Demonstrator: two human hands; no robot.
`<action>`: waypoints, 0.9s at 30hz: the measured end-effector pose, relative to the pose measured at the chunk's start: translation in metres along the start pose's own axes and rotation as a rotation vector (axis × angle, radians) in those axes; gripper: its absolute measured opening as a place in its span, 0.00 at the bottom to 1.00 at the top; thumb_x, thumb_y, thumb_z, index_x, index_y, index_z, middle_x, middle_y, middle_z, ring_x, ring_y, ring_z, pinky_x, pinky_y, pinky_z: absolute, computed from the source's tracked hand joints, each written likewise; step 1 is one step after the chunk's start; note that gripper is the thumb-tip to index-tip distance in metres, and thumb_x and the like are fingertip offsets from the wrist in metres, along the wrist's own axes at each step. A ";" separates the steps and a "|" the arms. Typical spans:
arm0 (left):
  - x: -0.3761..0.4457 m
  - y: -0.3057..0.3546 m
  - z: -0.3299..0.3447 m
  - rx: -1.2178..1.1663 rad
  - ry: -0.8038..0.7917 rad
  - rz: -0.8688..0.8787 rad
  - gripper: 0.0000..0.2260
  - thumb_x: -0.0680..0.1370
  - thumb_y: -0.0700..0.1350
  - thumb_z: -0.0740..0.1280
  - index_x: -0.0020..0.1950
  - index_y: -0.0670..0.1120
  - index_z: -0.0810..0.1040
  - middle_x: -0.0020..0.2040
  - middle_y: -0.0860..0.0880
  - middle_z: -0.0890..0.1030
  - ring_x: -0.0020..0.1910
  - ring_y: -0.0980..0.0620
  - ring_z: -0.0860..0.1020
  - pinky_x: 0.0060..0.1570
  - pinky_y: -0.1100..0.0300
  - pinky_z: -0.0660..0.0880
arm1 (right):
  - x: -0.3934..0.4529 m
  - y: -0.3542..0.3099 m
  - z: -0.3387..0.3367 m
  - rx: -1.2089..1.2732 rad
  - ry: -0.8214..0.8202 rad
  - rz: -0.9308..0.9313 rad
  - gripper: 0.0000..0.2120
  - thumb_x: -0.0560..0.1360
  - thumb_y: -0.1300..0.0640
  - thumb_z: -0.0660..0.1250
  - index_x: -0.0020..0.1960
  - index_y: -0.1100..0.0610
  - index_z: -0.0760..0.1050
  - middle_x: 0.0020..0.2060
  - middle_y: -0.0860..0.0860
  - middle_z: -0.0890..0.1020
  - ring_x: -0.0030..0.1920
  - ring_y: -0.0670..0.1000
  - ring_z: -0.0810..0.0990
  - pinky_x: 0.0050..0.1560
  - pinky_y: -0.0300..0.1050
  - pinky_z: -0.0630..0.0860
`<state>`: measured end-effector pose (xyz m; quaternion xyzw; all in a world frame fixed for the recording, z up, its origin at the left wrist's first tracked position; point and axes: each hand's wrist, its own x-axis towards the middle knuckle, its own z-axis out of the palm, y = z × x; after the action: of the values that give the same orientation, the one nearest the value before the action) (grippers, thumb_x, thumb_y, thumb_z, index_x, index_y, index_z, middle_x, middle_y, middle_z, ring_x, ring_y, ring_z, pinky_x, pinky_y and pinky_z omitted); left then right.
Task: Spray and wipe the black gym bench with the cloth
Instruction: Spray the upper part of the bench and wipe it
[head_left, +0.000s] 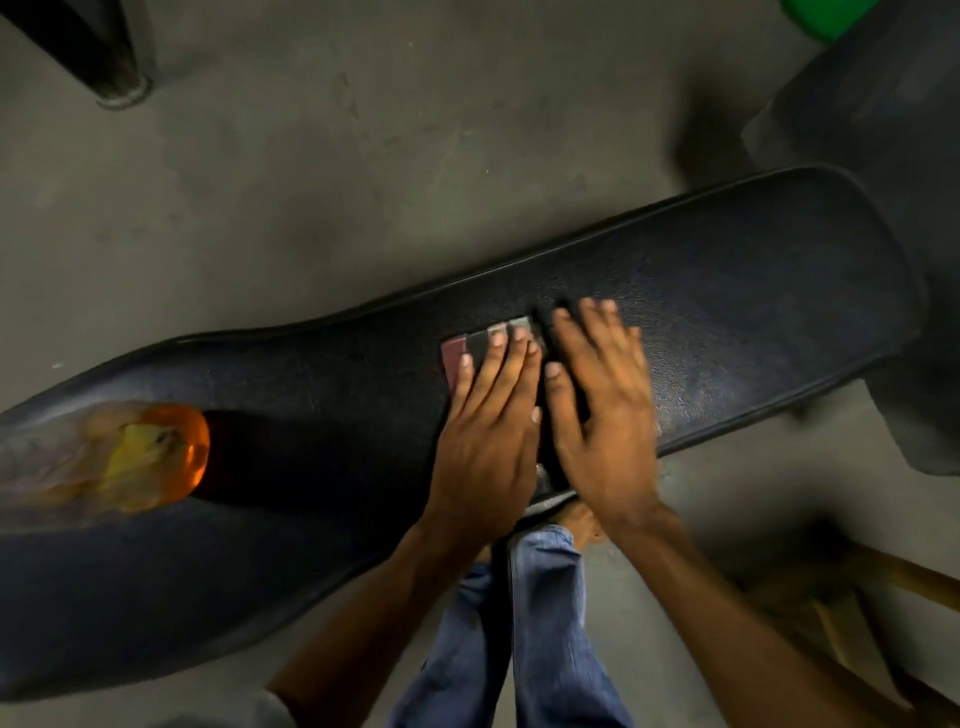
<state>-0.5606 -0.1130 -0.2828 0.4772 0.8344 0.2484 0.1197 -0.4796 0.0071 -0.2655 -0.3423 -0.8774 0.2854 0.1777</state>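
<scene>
The black gym bench (753, 291) runs across the view from lower left to upper right. On its middle lies a folded cloth (457, 353) with maroon and grey stripes. My left hand (488, 431) presses flat on the cloth, fingers spread. My right hand (602, 395) lies flat right beside it, palm down over the cloth's right part, and is blurred. A spray bottle (150, 457) with an orange base lies on the bench's left end, away from both hands.
Grey concrete floor (311, 182) surrounds the bench. A dark metal leg (111, 73) stands at top left. A dark bulky object (883, 130) and something green (826, 15) sit at top right. Wooden pieces (893, 597) lie at lower right. My jeans-clad leg (545, 623) stands by the bench's near edge.
</scene>
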 end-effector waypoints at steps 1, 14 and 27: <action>0.002 -0.004 -0.004 -0.053 0.030 0.001 0.24 0.87 0.42 0.53 0.83 0.37 0.62 0.86 0.40 0.60 0.87 0.45 0.55 0.85 0.40 0.53 | 0.000 -0.007 0.004 -0.015 -0.050 -0.059 0.23 0.86 0.55 0.61 0.81 0.56 0.71 0.83 0.56 0.69 0.86 0.56 0.61 0.87 0.60 0.54; -0.007 -0.034 -0.015 0.159 0.138 -0.306 0.26 0.87 0.45 0.55 0.84 0.39 0.61 0.85 0.41 0.62 0.86 0.45 0.58 0.85 0.41 0.54 | 0.038 0.009 0.026 -0.374 -0.269 -0.243 0.30 0.88 0.47 0.51 0.88 0.55 0.54 0.88 0.55 0.56 0.88 0.58 0.51 0.86 0.62 0.54; -0.008 -0.039 -0.013 0.228 0.117 -0.283 0.25 0.87 0.47 0.53 0.83 0.38 0.65 0.85 0.41 0.63 0.86 0.44 0.58 0.86 0.43 0.53 | 0.007 -0.027 0.032 -0.391 -0.230 0.095 0.40 0.85 0.32 0.50 0.88 0.53 0.51 0.88 0.57 0.52 0.88 0.63 0.46 0.87 0.64 0.47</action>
<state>-0.5912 -0.1398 -0.2922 0.3501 0.9216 0.1601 0.0500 -0.5142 -0.0159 -0.2723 -0.3761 -0.9135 0.1550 -0.0067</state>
